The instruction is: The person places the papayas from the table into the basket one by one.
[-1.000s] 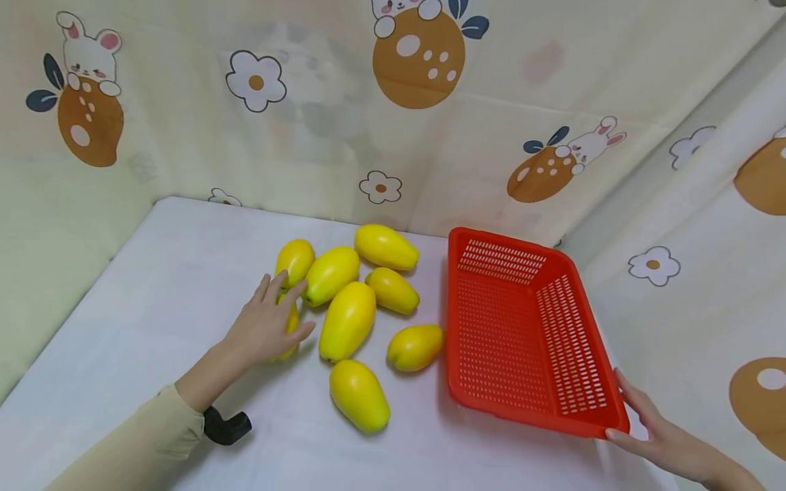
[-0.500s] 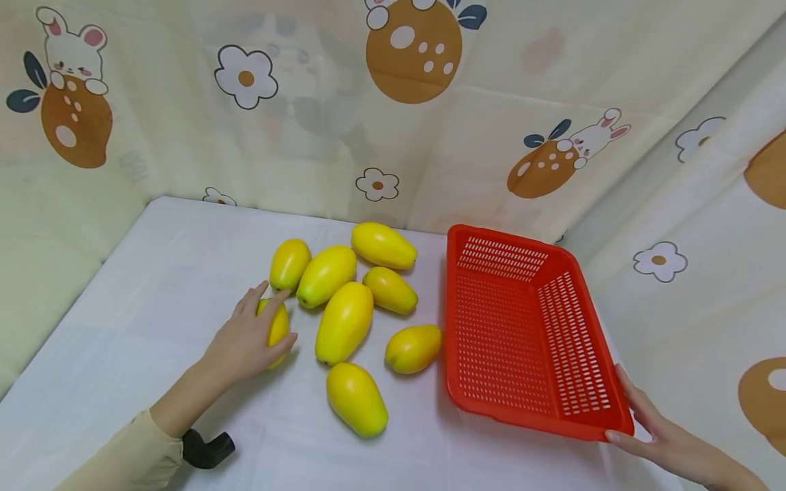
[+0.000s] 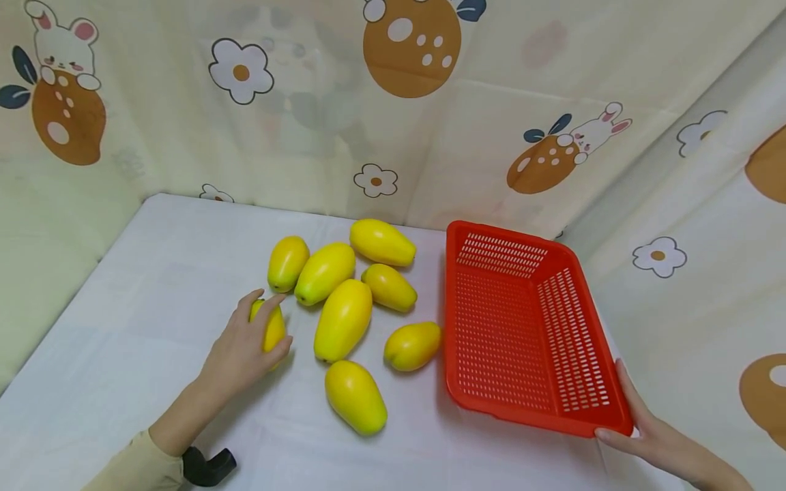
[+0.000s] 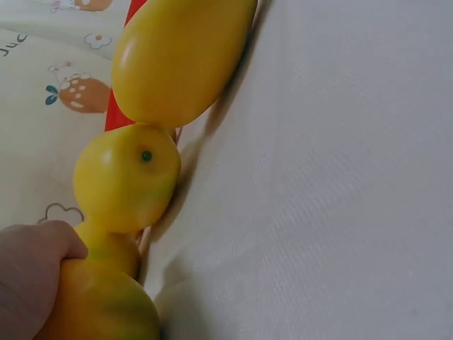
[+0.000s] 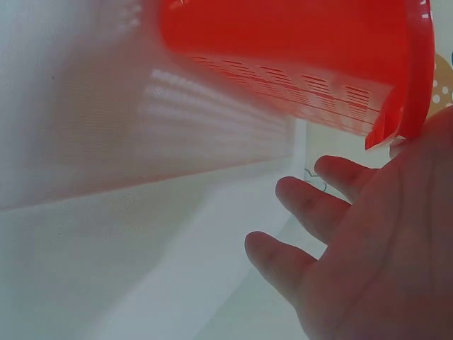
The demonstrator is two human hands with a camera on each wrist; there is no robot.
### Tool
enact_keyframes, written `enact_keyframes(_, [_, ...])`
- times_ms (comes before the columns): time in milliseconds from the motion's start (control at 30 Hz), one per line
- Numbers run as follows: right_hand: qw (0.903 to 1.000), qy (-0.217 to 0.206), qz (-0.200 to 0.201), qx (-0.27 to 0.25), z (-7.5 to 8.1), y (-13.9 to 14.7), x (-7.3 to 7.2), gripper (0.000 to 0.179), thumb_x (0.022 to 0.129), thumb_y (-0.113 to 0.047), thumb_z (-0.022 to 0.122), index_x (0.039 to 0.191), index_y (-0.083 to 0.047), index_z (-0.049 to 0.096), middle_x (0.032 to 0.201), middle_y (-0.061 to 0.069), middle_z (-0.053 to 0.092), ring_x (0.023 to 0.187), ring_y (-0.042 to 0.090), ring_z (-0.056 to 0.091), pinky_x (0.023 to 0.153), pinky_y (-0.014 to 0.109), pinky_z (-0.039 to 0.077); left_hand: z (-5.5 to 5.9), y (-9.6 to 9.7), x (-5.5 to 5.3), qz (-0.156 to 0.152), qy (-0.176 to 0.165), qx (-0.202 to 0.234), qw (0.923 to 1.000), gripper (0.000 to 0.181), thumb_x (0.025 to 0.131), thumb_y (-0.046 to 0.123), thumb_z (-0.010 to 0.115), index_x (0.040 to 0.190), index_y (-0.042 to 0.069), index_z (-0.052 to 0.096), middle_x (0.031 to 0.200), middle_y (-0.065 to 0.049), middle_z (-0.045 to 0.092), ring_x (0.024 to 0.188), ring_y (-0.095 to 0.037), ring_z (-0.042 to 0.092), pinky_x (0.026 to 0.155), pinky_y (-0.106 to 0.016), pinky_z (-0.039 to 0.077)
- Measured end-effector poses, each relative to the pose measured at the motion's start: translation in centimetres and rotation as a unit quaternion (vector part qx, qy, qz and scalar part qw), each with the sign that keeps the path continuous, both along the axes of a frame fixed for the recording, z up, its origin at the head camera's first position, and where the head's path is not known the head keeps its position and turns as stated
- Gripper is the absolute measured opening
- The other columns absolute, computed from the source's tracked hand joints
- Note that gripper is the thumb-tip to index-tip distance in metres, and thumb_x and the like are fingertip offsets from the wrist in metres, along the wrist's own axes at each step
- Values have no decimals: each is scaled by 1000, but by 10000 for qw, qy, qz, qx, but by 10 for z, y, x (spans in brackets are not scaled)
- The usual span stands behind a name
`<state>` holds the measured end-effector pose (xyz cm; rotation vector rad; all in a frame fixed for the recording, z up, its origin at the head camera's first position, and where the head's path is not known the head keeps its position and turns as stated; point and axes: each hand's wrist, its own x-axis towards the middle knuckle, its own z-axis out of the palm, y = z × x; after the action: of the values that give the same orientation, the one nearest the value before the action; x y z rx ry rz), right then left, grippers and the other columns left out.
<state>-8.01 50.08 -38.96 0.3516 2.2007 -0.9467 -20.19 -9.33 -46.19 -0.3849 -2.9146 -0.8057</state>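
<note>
My left hand [image 3: 236, 348] grips a yellow papaya [image 3: 274, 331] on the white table, fingers over its far end and thumb at its right side. In the left wrist view, the thumb and part of that left hand [image 4: 28, 276] show against the papaya [image 4: 106, 301]. With my right hand [image 3: 651, 433] I hold the near right corner of a red plastic basket [image 3: 451, 320], thumb on the rim. From the right wrist, several fingers of the right hand [image 5: 382, 234] stand spread below the basket [image 5: 283, 35].
More papayas lie between the left hand and the basket, among them a large one [image 3: 344, 320], a near one [image 3: 356, 397] and one beside the basket [image 3: 413, 346]. A patterned curtain [image 3: 307, 136] hangs behind the table. A black object [image 3: 209, 467] sits under the left wrist.
My left hand has moved left and slightly nearer, and its fingers have curled round the papaya, which now lies farther from the others. My right hand stays at the basket corner.
</note>
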Motion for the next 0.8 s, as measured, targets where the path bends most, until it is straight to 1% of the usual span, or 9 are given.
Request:
enact_keyframes(133, [9995,249,184,-58,0,-5,-1,106,90,-37,55,125,-49,-44,150,19,-34,131,53,2,86,65,45,-1,0,1,67,60,85,9999,62,85,37,62,140,19,39,142,-22,31,113,-42,50,62,-48,54])
enact_keyframes(267, [9962,748,404,-208,-2,-11,-4,108,89,-30,59,133,-48,-38,153,20,-28,128,51,8,84,62,48,-2,-1,0,79,49,97,9999,62,86,37,61,140,19,39,141,-22,32,109,-41,52,63,-47,53])
enact_keyframes(400, [9911,1165,577,-275,-2,-17,-8,108,88,-25,60,138,-45,-34,153,19,-27,125,48,11,83,63,48,-2,-2,0,117,2,115,9999,61,86,38,61,140,19,39,141,-21,32,106,-40,53,63,-46,53])
enact_keyframes(567, [9869,1400,708,-381,-2,-27,-12,108,89,-23,60,140,-40,-32,153,20,-27,126,47,10,82,62,48,-1,-2,1,137,38,143,9998,60,86,37,61,139,20,40,140,-20,33,104,-40,54,61,-45,53])
enact_keyframes(667, [9838,1526,799,-498,-2,-32,-13,108,88,-20,60,142,-38,-32,153,20,-28,126,48,8,83,64,47,-1,-2,1,121,92,144,9998,60,86,37,61,139,19,40,140,-20,33,103,-40,55,60,-45,53])
enact_keyframes(800, [9815,1636,923,-367,-1,-36,-14,106,89,-21,60,142,-37,-31,153,21,-25,128,49,8,84,70,42,-1,-1,1,128,107,161,9997,60,86,37,61,138,19,40,139,-20,33,101,-40,55,60,-45,52])
